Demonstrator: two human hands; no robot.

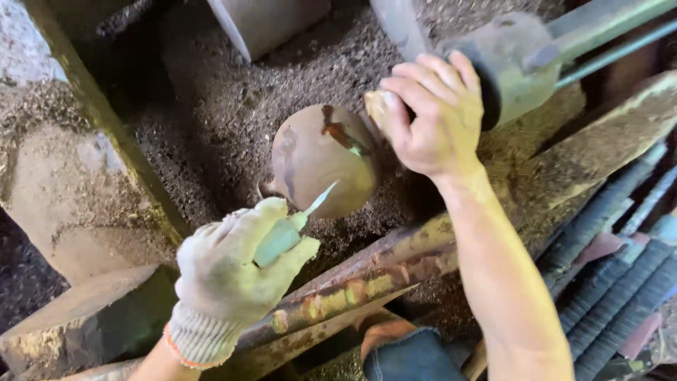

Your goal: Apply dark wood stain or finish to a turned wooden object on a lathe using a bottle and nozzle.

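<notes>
A round brown coconut shell piece (321, 159) sits in the middle, mounted sideways on a lathe-like machine over a bed of brown shavings. My left hand (229, 271), in a dirty white work glove, is closed around a pale green-handled pointed tool (290, 227) whose tip touches the round piece's lower edge. My bare right hand (430, 116) grips the dark cylindrical machine part (504, 67) just right of the round piece, thumb toward it.
A rusty metal bar (367, 279) runs diagonally under my arms. Brown shavings (233, 106) cover the machine bed. Threaded rods (613, 275) lie at the lower right. A grey block (84, 321) sits lower left, a grey cylinder (271, 21) at the top.
</notes>
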